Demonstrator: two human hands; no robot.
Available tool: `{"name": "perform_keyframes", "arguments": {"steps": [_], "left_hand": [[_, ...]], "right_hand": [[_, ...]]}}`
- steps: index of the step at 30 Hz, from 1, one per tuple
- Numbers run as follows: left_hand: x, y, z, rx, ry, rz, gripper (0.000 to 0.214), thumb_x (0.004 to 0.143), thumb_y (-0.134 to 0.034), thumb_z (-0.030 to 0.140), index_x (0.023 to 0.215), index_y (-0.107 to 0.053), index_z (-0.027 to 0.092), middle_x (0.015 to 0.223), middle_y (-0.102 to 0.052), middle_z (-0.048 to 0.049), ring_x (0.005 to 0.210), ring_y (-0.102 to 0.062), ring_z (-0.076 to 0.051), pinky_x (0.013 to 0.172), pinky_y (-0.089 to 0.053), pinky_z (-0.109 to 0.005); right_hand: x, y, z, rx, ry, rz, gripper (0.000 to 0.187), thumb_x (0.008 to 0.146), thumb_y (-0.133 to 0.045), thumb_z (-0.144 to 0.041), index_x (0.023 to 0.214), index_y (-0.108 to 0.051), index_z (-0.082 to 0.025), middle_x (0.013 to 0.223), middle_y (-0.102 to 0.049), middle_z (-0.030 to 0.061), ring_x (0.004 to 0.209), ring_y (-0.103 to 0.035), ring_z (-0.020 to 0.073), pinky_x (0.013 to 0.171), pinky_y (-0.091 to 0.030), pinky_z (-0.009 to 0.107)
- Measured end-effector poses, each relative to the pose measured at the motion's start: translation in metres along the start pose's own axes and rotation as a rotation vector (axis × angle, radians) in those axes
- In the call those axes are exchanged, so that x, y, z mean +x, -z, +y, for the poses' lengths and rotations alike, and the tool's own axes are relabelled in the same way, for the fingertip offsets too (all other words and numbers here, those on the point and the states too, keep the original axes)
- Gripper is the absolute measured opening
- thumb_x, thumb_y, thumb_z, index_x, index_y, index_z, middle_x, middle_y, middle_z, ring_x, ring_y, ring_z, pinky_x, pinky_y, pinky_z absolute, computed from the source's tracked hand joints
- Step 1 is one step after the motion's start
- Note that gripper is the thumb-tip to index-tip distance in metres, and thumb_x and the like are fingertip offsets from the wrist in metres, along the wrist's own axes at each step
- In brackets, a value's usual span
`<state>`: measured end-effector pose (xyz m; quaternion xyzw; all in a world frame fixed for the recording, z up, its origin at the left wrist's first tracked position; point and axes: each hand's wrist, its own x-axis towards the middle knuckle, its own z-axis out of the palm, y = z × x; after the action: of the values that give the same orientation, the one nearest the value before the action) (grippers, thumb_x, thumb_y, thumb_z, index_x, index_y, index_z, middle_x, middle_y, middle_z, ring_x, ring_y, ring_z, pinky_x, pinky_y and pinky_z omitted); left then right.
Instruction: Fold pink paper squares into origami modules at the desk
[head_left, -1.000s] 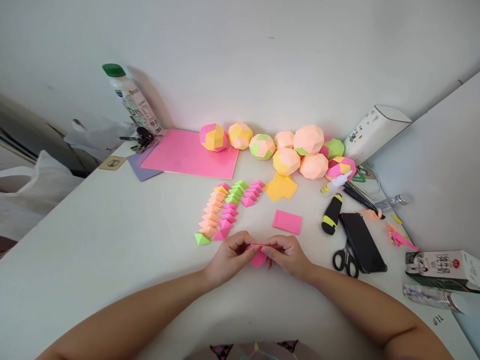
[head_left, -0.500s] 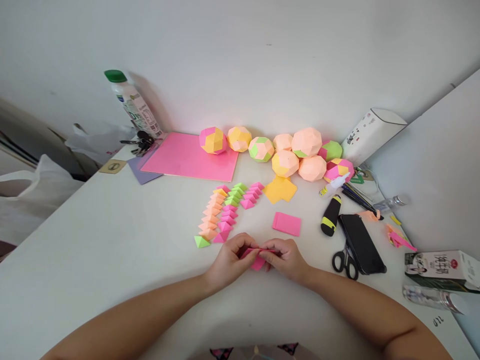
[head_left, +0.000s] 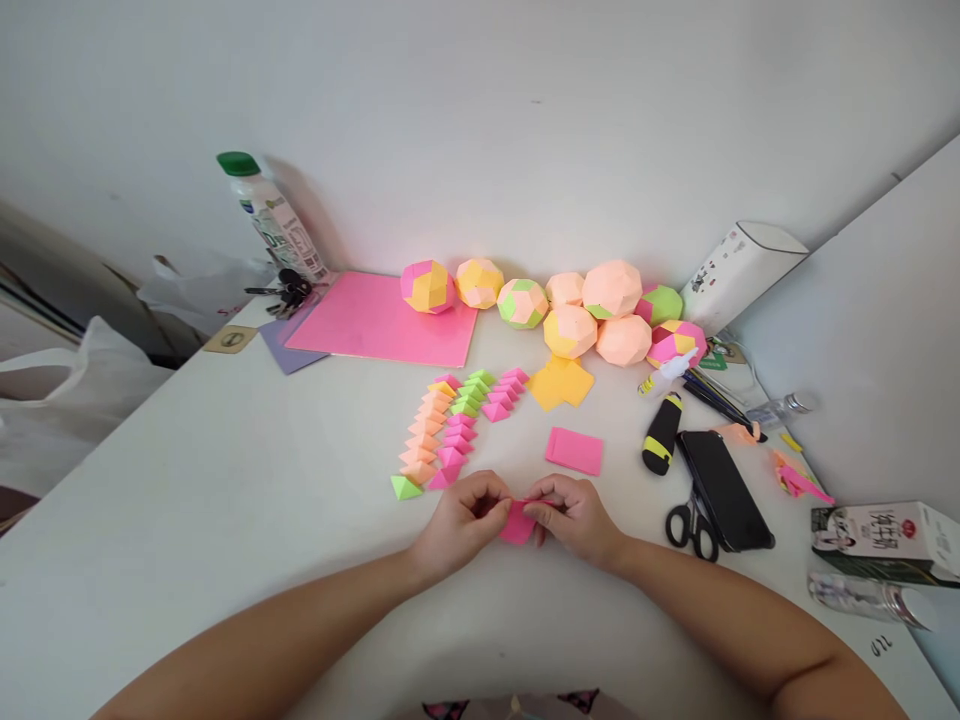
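Note:
Between my two hands, near the front of the desk, is a piece of pink paper. My left hand pinches its left side between thumb and fingers. On the other side, my right hand grips the upper right edge, thumb toward me. A fold seems to run along the top edge, partly covered by the fingers. Just beyond my hands lies a small stack of pink paper. Rows of folded paper pieces in orange, green and pink stand to the left of it. Yellow paper squares lie farther back.
Several paper balls line the wall, one on a pink sheet. To the right are scissors, a phone, a black-and-yellow tool, a glue bottle and a milk carton. A green-capped bottle leans at back left.
My fingers have drawn slightly apart on the pink paper, so more of its face shows between them. The view has shifted a little; the desk items stay put.

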<state>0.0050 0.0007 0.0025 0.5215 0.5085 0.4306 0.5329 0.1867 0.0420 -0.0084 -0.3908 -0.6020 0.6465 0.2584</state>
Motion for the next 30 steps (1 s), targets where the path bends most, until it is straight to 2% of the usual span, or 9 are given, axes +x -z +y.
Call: {"name": "perform_keyframes", "arguments": {"steps": [4, 6, 9, 11, 14, 17, 23, 27, 30], "left_hand": [[-0.0014, 0.0024, 0.0001, -0.082, -0.003, 0.112, 0.020, 0.079, -0.058, 0.032, 0.066, -0.052, 0.017, 0.066, -0.049, 0.0007, 0.060, -0.045, -0.012, 0.055, -0.039, -0.023], [-0.0016, 0.0023, 0.0006, -0.111, -0.021, 0.133, 0.018, 0.080, -0.057, 0.034, 0.073, -0.055, 0.017, 0.072, -0.051, -0.0009, 0.065, -0.048, -0.013, 0.057, -0.041, -0.024], [-0.0015, -0.0006, -0.0002, -0.071, -0.040, 0.037, 0.017, 0.080, -0.058, 0.034, 0.081, -0.058, 0.017, 0.078, -0.055, -0.0030, 0.070, -0.053, -0.015, 0.061, -0.044, -0.025], [-0.0016, -0.0033, -0.0018, 0.004, -0.030, -0.022, 0.017, 0.081, -0.057, 0.031, 0.074, -0.058, 0.016, 0.072, -0.055, -0.0018, 0.065, -0.051, -0.014, 0.059, -0.042, -0.025], [-0.0024, -0.0055, -0.0035, 0.084, -0.033, -0.022, 0.017, 0.080, -0.057, 0.026, 0.067, -0.055, 0.016, 0.067, -0.053, -0.0001, 0.059, -0.046, -0.012, 0.054, -0.037, -0.023], [-0.0031, -0.0044, -0.0033, 0.054, -0.028, -0.015, 0.016, 0.077, -0.058, 0.024, 0.064, -0.052, 0.017, 0.065, -0.050, 0.0012, 0.057, -0.043, -0.011, 0.053, -0.035, -0.023], [-0.0019, -0.0001, -0.0028, -0.132, 0.042, 0.018, 0.021, 0.077, -0.058, 0.032, 0.065, -0.048, 0.018, 0.061, -0.043, 0.0038, 0.054, -0.039, -0.010, 0.051, -0.033, -0.022], [-0.0012, -0.0008, -0.0026, -0.130, 0.031, 0.015, 0.020, 0.077, -0.059, 0.032, 0.066, -0.049, 0.018, 0.062, -0.044, 0.0034, 0.057, -0.040, -0.011, 0.053, -0.034, -0.023], [-0.0011, -0.0023, -0.0017, -0.098, 0.015, -0.018, 0.017, 0.079, -0.058, 0.029, 0.069, -0.051, 0.017, 0.065, -0.048, 0.0019, 0.060, -0.044, -0.012, 0.056, -0.036, -0.024]], "right_hand": [[-0.0002, 0.0021, -0.0031, 0.050, -0.022, 0.016, 0.032, 0.077, -0.068, -0.044, 0.080, -0.060, -0.014, 0.052, -0.061, -0.0016, 0.043, -0.058, 0.0112, 0.043, -0.047, 0.022], [-0.0002, 0.0027, -0.0035, 0.055, -0.022, 0.008, 0.033, 0.076, -0.068, -0.045, 0.080, -0.060, -0.013, 0.052, -0.060, -0.0016, 0.043, -0.058, 0.0114, 0.043, -0.047, 0.022], [0.0001, 0.0018, -0.0033, 0.035, -0.008, -0.022, 0.030, 0.077, -0.067, -0.043, 0.080, -0.060, -0.014, 0.056, -0.062, -0.0002, 0.045, -0.060, 0.0113, 0.045, -0.049, 0.022], [0.0002, 0.0002, -0.0038, -0.002, -0.003, -0.031, 0.025, 0.077, -0.067, -0.039, 0.078, -0.060, -0.014, 0.059, -0.063, -0.0002, 0.047, -0.060, 0.0109, 0.046, -0.049, 0.022], [-0.0001, -0.0014, -0.0058, -0.069, 0.004, -0.020, 0.016, 0.074, -0.066, -0.029, 0.074, -0.059, -0.015, 0.056, -0.059, -0.0022, 0.046, -0.059, 0.0099, 0.044, -0.046, 0.019], [-0.0004, 0.0000, -0.0077, -0.043, 0.011, 0.006, 0.012, 0.073, -0.062, -0.024, 0.070, -0.055, -0.015, 0.052, -0.057, -0.0032, 0.044, -0.057, 0.0099, 0.043, -0.045, 0.019], [-0.0005, 0.0051, -0.0081, 0.136, 0.027, 0.039, 0.020, 0.082, -0.056, -0.032, 0.074, -0.046, -0.017, 0.063, -0.065, 0.0013, 0.044, -0.057, 0.0089, 0.041, -0.041, 0.018], [-0.0004, 0.0032, -0.0081, 0.063, 0.082, -0.021, 0.022, 0.084, -0.059, -0.038, 0.083, -0.053, -0.016, 0.062, -0.060, -0.0006, 0.051, -0.057, 0.0098, 0.047, -0.045, 0.020], [-0.0003, 0.0016, -0.0086, -0.076, 0.099, -0.075, 0.025, 0.086, -0.057, -0.037, 0.079, -0.060, -0.014, 0.060, -0.060, 0.0009, 0.052, -0.057, 0.0099, 0.050, -0.046, 0.021]]}}
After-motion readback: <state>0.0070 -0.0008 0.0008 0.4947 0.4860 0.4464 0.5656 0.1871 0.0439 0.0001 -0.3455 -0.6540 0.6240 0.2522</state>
